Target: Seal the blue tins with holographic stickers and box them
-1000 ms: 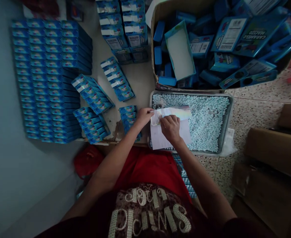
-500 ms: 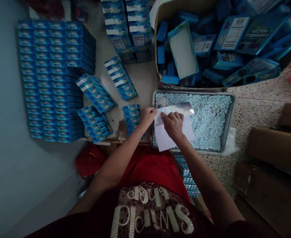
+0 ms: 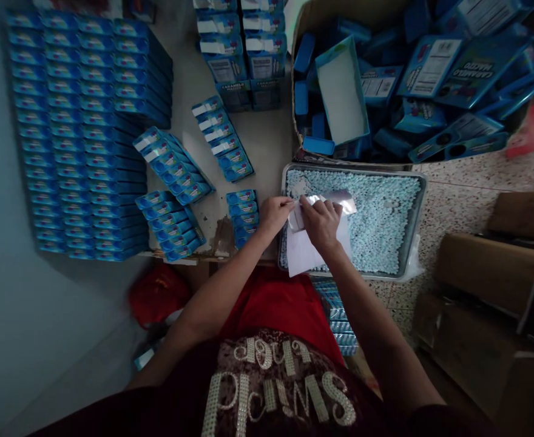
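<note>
Both hands meet over a metal tray [image 3: 415, 224] full of small pale-blue pieces. My left hand [image 3: 275, 215] pinches the left end of a shiny silvery pouch [image 3: 343, 200]. My right hand [image 3: 322, 223] is closed on the pouch's middle, its fingers curled over it and hiding part of it. Beneath lies a white paper sheet [image 3: 301, 252], resting on the pieces and reaching past the tray's near edge. Just left of my left hand stands a short row of blue boxes [image 3: 243, 215].
A cardboard carton [image 3: 298, 130] heaped with blue boxes stands behind the tray. A tall stack of blue boxes [image 3: 71, 139] fills the left side, with smaller groups [image 3: 171, 224] between. Brown cartons [image 3: 480, 273] sit on the right.
My right hand's fingers have curled further over the pouch, and its middle looks more crumpled. My left hand still pinches its end. The view has shifted slightly.
</note>
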`<action>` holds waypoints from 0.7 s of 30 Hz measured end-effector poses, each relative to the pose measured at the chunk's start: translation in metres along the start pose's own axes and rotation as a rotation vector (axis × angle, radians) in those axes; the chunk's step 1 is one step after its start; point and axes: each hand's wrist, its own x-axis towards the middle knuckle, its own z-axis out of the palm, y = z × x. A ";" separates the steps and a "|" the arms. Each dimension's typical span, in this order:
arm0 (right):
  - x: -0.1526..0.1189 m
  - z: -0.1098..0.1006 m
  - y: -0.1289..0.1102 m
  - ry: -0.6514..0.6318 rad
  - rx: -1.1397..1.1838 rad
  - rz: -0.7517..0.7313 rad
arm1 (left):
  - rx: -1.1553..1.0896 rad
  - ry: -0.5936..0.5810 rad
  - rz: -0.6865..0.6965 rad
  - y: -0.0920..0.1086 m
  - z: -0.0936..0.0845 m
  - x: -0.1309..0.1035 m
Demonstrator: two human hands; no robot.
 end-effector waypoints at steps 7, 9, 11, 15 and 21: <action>-0.009 0.002 -0.008 0.039 0.063 0.101 | 0.161 0.064 0.032 0.011 -0.013 -0.004; -0.007 0.003 -0.009 0.032 0.087 0.135 | 0.185 0.069 0.061 0.011 -0.013 -0.007; -0.005 0.001 -0.009 0.034 0.087 0.138 | 0.205 0.075 0.073 0.009 -0.012 -0.008; -0.010 -0.014 -0.014 0.044 0.060 0.060 | 0.245 0.107 0.091 0.001 -0.005 0.001; -0.032 -0.075 -0.027 -0.038 0.268 0.237 | 0.227 0.086 0.245 -0.007 0.000 0.025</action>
